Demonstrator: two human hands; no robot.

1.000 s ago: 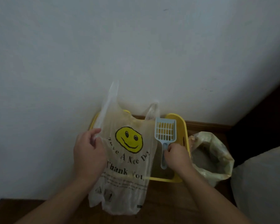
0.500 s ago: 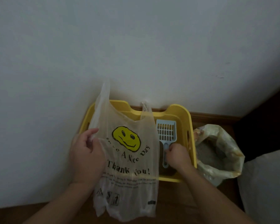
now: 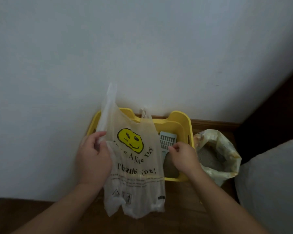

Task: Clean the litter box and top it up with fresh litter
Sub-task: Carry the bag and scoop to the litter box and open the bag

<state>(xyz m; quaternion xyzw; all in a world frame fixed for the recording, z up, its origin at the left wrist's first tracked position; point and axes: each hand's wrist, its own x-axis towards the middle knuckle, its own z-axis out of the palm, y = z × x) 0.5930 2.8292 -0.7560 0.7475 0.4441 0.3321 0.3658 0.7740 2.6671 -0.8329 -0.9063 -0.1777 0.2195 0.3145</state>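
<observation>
A yellow litter box (image 3: 181, 119) stands on the wood floor against the white wall. My left hand (image 3: 93, 159) grips the left edge of a clear plastic bag (image 3: 134, 179) printed with a yellow smiley face. The bag hangs in front of the box and hides its left half. A pale blue slotted scoop (image 3: 167, 141) lies low inside the box at its right side. My right hand (image 3: 183, 157) has its fingers curled on the scoop's handle just below the slotted head. A dark patch of litter (image 3: 171, 168) shows in the box under that hand.
An open bag of grey litter (image 3: 215, 157) sits right of the box, touching its wall. A large pale bulky shape (image 3: 274, 183) fills the lower right. A dark wood surface (image 3: 277, 107) rises at the far right. A wooden skirting board (image 3: 213, 123) runs along the wall.
The scoop has dropped from above the box's rim down into the box with my right hand. The view has tilted so more of the box shows. My left hand keeps its hold on the bag.
</observation>
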